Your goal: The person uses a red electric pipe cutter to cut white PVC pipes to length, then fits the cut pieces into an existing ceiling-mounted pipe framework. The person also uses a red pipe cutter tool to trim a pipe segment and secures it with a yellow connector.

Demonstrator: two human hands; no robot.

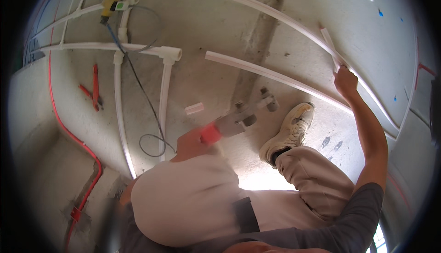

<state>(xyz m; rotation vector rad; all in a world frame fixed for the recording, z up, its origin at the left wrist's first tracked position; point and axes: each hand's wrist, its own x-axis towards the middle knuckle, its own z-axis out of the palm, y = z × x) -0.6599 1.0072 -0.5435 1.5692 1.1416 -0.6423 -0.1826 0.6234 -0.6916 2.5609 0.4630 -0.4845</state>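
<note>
My left hand [188, 145], blurred, is closed on a grey tool with a red section [236, 117], which reaches over the floor toward my shoe; its exact type is unclear. My right hand [345, 81] grips a short white pipe [327, 39] where it crosses a long white pipe [271, 9]. A second long white pipe [271, 73] lies below that hand, and a small white offcut [194, 108] rests on the floor beside the blurred tool. My shoe [289, 131] is on the floor between my hands.
At left, joined white pipes [117, 46] lie with fittings, a yellow device [110, 6] and a looping dark cable [142, 83]. A red-handled cutting tool [95, 85] rests nearby. Red conduit [73, 143] runs along the left; a wall [415, 115] borders the right.
</note>
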